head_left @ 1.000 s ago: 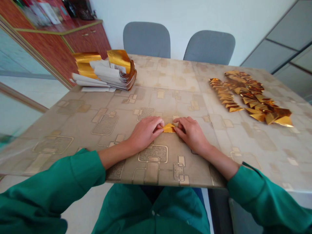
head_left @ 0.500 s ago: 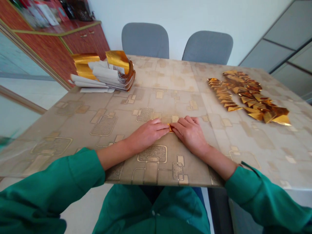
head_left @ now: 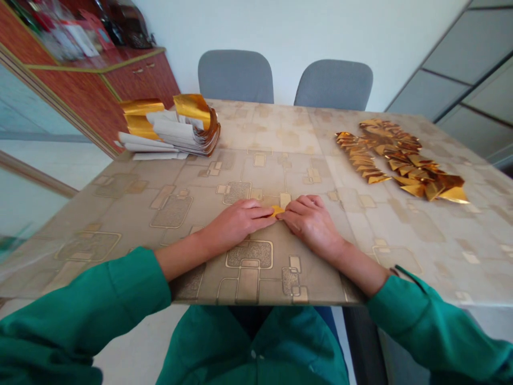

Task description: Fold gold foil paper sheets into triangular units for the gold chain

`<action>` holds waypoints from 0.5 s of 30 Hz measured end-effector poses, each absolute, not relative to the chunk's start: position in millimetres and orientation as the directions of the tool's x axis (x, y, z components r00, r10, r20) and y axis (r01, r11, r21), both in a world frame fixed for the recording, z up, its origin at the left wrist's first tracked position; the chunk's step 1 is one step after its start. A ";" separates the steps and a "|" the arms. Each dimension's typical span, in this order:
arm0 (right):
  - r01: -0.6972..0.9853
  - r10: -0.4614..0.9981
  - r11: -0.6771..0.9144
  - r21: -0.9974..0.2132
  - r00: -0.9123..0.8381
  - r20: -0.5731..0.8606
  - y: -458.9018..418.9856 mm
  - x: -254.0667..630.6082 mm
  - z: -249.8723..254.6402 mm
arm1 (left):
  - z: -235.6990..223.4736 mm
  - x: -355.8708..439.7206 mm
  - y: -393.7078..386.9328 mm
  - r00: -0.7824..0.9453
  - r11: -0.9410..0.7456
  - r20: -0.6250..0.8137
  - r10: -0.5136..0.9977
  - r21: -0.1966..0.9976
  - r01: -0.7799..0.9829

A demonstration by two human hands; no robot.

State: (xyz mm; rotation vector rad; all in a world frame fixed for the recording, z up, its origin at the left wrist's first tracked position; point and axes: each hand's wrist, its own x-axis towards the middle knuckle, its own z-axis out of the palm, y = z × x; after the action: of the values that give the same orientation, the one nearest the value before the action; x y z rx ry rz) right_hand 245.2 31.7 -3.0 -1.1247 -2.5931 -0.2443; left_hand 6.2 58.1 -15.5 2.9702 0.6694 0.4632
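Note:
A small folded piece of gold foil paper (head_left: 277, 210) lies near the front of the table, mostly covered by fingers. My left hand (head_left: 249, 218) has its fingers together on the paper's left side. From the right, my right hand (head_left: 308, 218) is closed on it, fingers curled and the tips close to those of the left. Only a bit of the shiny gold surface shows between the two hands.
Loose gold and white paper sheets (head_left: 180, 131) are stacked at the back left of the table (head_left: 248, 286). Linked folded gold paper pieces (head_left: 401, 158) curve across the right side. Two grey chairs (head_left: 235, 77) stand beyond the far edge.
My hands have come closer together over the gold paper, covering more of it than a second ago. The right fingers have moved left onto it. The view has tilted up slightly.

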 end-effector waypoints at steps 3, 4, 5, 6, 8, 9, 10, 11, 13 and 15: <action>0.732 0.690 0.681 0.011 -0.646 0.328 30.8 248.6 -2.0 | -18.2 0.0 59.4 0.848 -0.899 0.300 0.437 0.132 0.417; 0.730 0.689 0.683 0.008 -0.648 0.325 30.4 249.3 -1.6 | -18.8 -2.4 59.5 0.846 -0.900 0.306 0.437 0.132 0.416; 0.728 0.688 0.685 0.009 -0.650 0.323 29.9 250.0 -1.1 | -19.2 -4.8 59.4 0.847 -0.901 0.308 0.433 0.130 0.414; 0.725 0.685 0.688 0.012 -0.655 0.320 29.3 250.9 -0.5 | -19.2 -7.2 59.1 0.848 -0.902 0.309 0.431 0.124 0.413; 0.716 0.678 0.697 0.017 -0.668 0.307 28.1 253.6 1.1 | -18.2 -11.8 57.8 0.854 -0.901 0.289 0.433 0.105 0.421; 0.709 0.673 0.705 0.017 -0.676 0.300 27.4 255.8 1.6 | -17.4 -13.9 57.0 0.858 -0.899 0.270 0.437 0.091 0.429; 0.699 0.665 0.715 0.015 -0.687 0.294 26.7 258.6 1.9 | -16.6 -16.0 56.3 0.860 -0.895 0.252 0.444 0.076 0.440; 0.685 0.653 0.728 0.012 -0.699 0.292 25.9 262.0 1.7 | -15.9 -17.9 55.8 0.861 -0.892 0.237 0.450 0.063 0.449; 0.658 0.628 0.753 0.005 -0.719 0.298 23.7 269.7 0.0 | -15.3 -21.3 55.5 0.862 -0.889 0.223 0.454 0.047 0.456; 0.640 0.611 0.768 -0.014 -0.728 0.311 21.1 276.7 -2.2 | -15.8 -24.0 56.1 0.863 -0.893 0.235 0.447 0.055 0.448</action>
State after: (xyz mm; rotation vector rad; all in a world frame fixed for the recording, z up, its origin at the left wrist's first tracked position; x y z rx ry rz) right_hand 276.7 21.1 -2.2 -0.9678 -2.6660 -0.1357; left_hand -24.0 56.1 -15.8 3.0336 0.7285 0.3825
